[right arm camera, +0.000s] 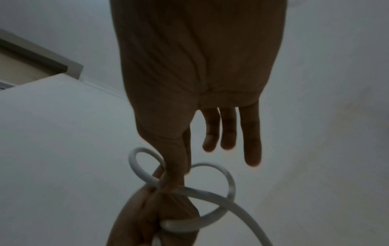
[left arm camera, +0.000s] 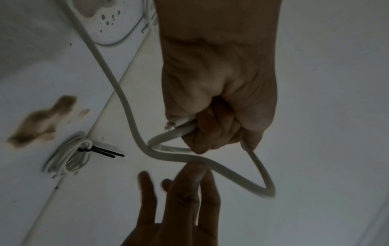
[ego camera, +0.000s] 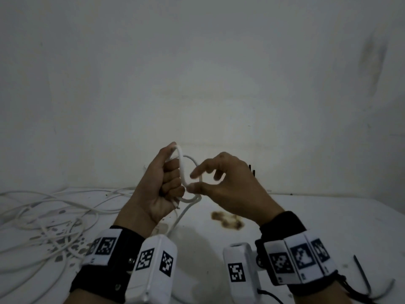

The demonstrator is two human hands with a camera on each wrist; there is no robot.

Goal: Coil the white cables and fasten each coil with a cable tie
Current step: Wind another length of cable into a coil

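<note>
The white cable (ego camera: 181, 167) is being gripped above the tabletop (ego camera: 306, 216) by the fisted left hand (ego camera: 157, 187), anchoring the loops, while the right hand (ego camera: 228, 183) is pinching the next turn, other fingers spread.

Bare room, stained white table (ego camera: 306, 216), scuffed wall (ego camera: 197, 73)

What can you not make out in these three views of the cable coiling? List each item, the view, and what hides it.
- How many turns of thick white cable sit inside the left hand: head view, curled fingers cover them.
- The right hand pinch on the cable: right wrist view, dark and blurred.
- The small tied white cable coil: head view, behind the hands.
- The loose white cables: head view, cut off by the left edge.
</note>
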